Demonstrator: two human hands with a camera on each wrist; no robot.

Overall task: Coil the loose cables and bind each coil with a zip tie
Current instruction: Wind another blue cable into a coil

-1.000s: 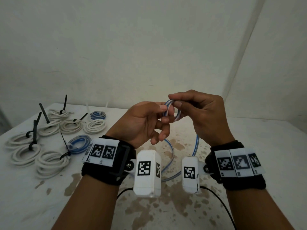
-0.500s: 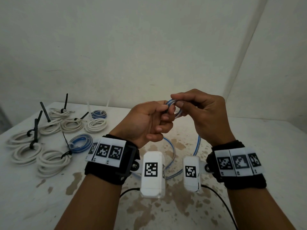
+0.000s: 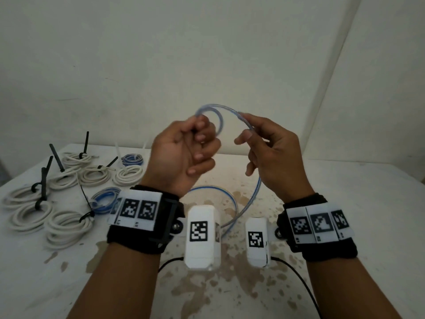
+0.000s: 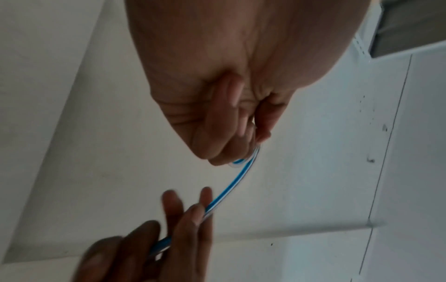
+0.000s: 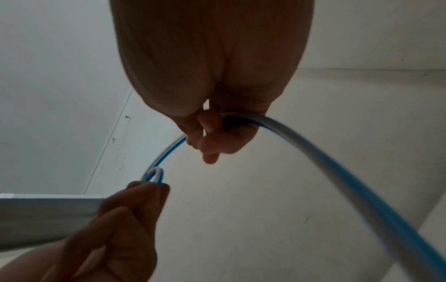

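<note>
A blue-and-clear striped cable (image 3: 226,111) arches between my two raised hands. My left hand (image 3: 197,139) pinches a small loop of it (image 5: 154,176) between curled fingers and thumb. My right hand (image 3: 249,132) holds the cable (image 4: 224,192) between thumb and forefinger a short way along the same strand. From the right hand the cable (image 5: 337,166) drops in a long curve to the table (image 3: 368,215) and runs under my wrists. No zip tie is in either hand.
Several white cable coils (image 3: 66,226) bound with black zip ties (image 3: 86,217) lie at the table's left, with two blue coils (image 3: 103,200) among them. The tabletop has brown stains (image 3: 207,293). A white wall stands close behind, with a corner at right.
Both hands have risen and moved apart. The right hand slid along the cable away from the left, drawing out an arch between them. The left hand still holds its small loop.
</note>
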